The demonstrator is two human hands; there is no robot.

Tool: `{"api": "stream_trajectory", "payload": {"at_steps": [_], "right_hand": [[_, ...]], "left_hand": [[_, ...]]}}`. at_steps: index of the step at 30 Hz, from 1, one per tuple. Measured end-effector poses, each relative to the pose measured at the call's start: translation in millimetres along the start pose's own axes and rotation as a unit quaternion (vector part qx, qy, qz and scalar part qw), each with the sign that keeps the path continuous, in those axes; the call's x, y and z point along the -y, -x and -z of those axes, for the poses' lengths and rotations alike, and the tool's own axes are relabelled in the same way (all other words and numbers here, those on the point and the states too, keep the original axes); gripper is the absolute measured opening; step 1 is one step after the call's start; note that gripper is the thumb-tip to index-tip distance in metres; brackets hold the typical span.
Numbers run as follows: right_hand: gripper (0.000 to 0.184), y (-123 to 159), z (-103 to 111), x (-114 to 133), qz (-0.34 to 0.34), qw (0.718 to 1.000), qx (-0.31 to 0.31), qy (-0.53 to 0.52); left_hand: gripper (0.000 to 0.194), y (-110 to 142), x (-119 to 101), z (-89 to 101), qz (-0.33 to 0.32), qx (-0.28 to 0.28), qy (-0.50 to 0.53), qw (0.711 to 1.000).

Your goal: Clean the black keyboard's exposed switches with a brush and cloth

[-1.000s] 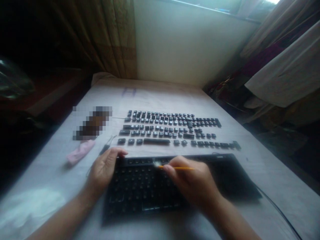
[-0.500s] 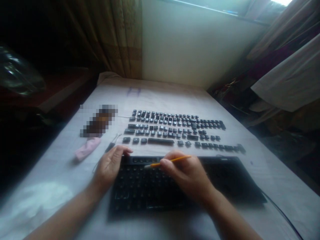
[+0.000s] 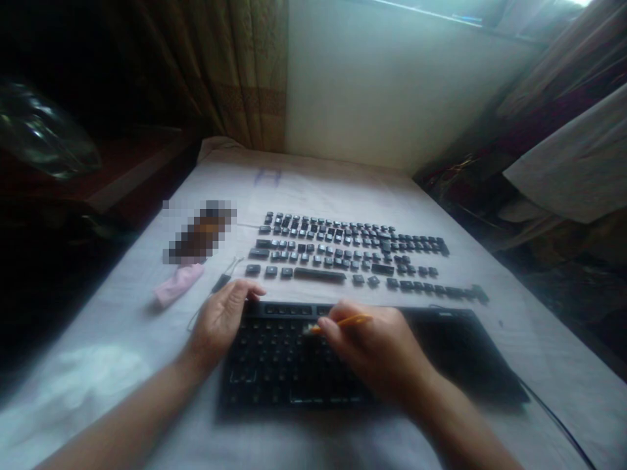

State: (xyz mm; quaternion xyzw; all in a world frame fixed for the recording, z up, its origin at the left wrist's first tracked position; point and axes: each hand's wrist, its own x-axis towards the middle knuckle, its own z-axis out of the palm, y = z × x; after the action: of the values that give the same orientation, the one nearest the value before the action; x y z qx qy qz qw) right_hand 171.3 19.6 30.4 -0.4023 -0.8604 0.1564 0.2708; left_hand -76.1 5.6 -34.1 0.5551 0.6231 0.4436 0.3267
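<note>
A black keyboard (image 3: 264, 365) with its keycaps off lies flat in front of me; rows of bare key posts show on it. My left hand (image 3: 220, 320) is at its far left corner, fingers curled over the edge and gripping it. Between the thumb and fingers of my right hand (image 3: 377, 339) is a slim brush (image 3: 353, 320) with a yellow handle. Its pale bristles touch the upper rows of key posts, left of the middle. My right hand hides part of the keyboard.
Loose black keycaps (image 3: 328, 260) stand in rows beyond the keyboard. To their left are a pink cloth-like piece (image 3: 179, 285), a dark-handled tool with thin wire prongs (image 3: 221, 282) and a blurred-out object (image 3: 203, 232). A cable (image 3: 553, 411) trails off at right. White cloth (image 3: 93, 378) lies front left.
My right hand has moved the brush slightly right along the upper key posts, and its handle points more towards me. The left hand keeps its place on the keyboard. The view has shifted slightly.
</note>
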Motion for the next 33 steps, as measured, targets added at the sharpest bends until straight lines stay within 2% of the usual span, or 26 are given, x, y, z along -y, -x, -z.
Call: {"api": "stream_trajectory", "payload": {"at_steps": [3, 5, 8, 12, 16, 19, 22, 26, 29, 33], "right_hand": [[0.027, -4, -4, 5, -0.007, 0.996, 0.032, -0.085], [0.028, -5, -3, 5, -0.021, 0.993, 0.02, -0.115], [0.029, -3, 1, 2, -0.032, 0.996, -0.018, -0.077], [0.03, -2, 0, 2, -0.005, 1.0, 0.0, -0.014], [0.026, -8, -7, 8, 0.01, 0.996, 0.035, -0.087], [0.025, -10, -7, 9, -0.003, 0.991, 0.026, -0.129], [0.026, -8, -2, 6, -0.016, 0.995, 0.004, -0.1], [0.025, -9, -6, 7, 0.004, 0.997, 0.025, -0.078], [0.026, -11, -12, 10, 0.024, 0.993, 0.024, -0.116], [0.027, -12, -16, 11, 0.028, 0.994, -0.022, -0.106]], "left_hand": [[0.061, 0, -1, 0.7, -0.001, 0.002, 0.001, 1.0], [0.06, 0, -1, 0.9, -0.001, 0.003, 0.003, 1.0], [0.06, 0, -1, 0.4, 0.0, 0.004, 0.006, 1.0], [0.06, -1, 0, -0.6, 0.004, 0.004, 0.011, 1.0], [0.061, -1, 0, 0.4, 0.008, -0.002, 0.015, 1.0], [0.062, 0, 0, 0.8, 0.011, -0.004, 0.016, 1.0], [0.062, 0, 0, -0.1, 0.016, -0.01, 0.013, 1.0], [0.063, -7, 2, 2.9, 0.019, -0.027, -0.008, 0.999], [0.054, -16, 2, 14.1, -0.012, -0.045, -0.056, 0.997], [0.036, -25, 2, 34.9, -0.109, -0.089, -0.17, 0.975]]}}
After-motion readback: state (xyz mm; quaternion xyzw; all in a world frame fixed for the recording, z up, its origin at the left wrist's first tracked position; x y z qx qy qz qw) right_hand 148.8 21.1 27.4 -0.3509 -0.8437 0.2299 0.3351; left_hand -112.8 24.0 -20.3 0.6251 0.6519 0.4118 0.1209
